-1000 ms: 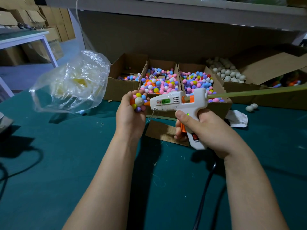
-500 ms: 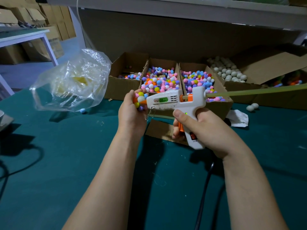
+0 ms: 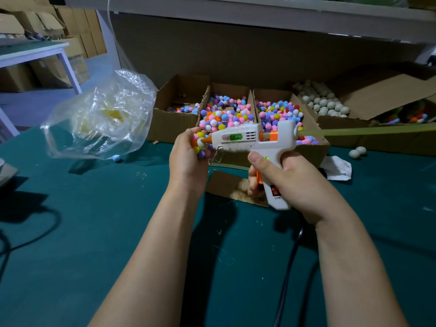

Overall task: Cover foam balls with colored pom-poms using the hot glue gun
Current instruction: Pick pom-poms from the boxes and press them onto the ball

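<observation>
The left grip [image 3: 186, 161] is curled round a foam ball [image 3: 200, 143] that is partly covered in yellow, orange, pink and purple pom-poms, with a bare white patch facing right. The ball is held above the green counter [image 3: 70, 232], just in front of the cardboard boxes. The right grip [image 3: 292, 180] is wrapped round the handle of a white hot glue gun [image 3: 247, 138], thumb lying along the near side below a small lit green lamp, fingers curled over the orange trigger [image 3: 259, 179]. The gun's orange nozzle [image 3: 207, 139] points left and touches the bare patch of the ball. A long pale glue stick [image 3: 365, 131] runs out of the back of the gun towards the right edge, and a black cord [image 3: 290, 267] hangs from the handle down across the counter. Behind the hands, two boxes [image 3: 253, 105] stand side by side, full of loose colored pom-poms [image 3: 226, 114]; a third box [image 3: 179, 90] to their left holds only a few. Farther right, another box holds plain white foam balls [image 3: 323, 103], and two more of these [image 3: 357, 152] lie on the counter near a crumpled white paper [image 3: 337, 167]. A flat cardboard scrap [image 3: 231, 185] lies under the gun, and a crinkled clear plastic bag [image 3: 101, 119] sits to the left with a light blue pom-pom [image 3: 116, 158] just beside it.
</observation>
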The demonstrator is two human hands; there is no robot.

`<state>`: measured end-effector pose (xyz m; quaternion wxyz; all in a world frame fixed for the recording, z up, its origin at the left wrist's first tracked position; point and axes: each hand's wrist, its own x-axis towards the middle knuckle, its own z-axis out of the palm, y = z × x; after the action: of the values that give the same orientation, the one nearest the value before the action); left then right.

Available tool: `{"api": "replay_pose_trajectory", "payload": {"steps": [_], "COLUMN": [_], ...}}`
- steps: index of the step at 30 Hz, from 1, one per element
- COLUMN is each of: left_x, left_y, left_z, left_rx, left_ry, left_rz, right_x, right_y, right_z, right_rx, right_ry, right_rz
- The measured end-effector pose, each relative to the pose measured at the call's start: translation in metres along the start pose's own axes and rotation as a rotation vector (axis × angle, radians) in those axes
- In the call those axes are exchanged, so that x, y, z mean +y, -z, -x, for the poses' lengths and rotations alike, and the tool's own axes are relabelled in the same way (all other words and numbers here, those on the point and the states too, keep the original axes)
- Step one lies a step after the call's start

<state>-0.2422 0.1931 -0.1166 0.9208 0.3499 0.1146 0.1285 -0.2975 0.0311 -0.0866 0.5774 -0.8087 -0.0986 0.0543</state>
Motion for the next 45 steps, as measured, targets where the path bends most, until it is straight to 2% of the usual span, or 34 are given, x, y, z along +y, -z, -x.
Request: {"api": "replay_pose_trajectory", "payload": {"steps": [19,25,32,40,45], "left_x": [-0.0038,-0.0028,-0.0035,-0.0029,-0.0025], "left_y": [0.0017,0.0013,0.0029,0.0005,0.0024], "left_z": [-0.0016,-0.0047,-0.0032,-0.0024,-0.0033], "left_rx": [0.037,0.076,0.091,0.084,0.107], "left_ry": [-0.051,-0.064,-0.097,-0.079,-0.094], "left_rz": [-0.136,-0.071,-0.124,-0.070,-0.065], "right_x": [0.0007,0.0014,0.0003,0.0025,0.0026], "right_y": [-0.0049,-0.0011,-0.0056,-0.0047,-0.0042], "right_z": [-0.0016,-0.0017,-0.0009,-0.0036,-0.0022], "right_rx": [-0.005,0.043,-0.018,0.053,0.000], "right_ry": [-0.001,-0.007,0.004,-0.004,-0.003], "right_rz": [-0.020,0.041,0.013,0.023,-0.004]}}
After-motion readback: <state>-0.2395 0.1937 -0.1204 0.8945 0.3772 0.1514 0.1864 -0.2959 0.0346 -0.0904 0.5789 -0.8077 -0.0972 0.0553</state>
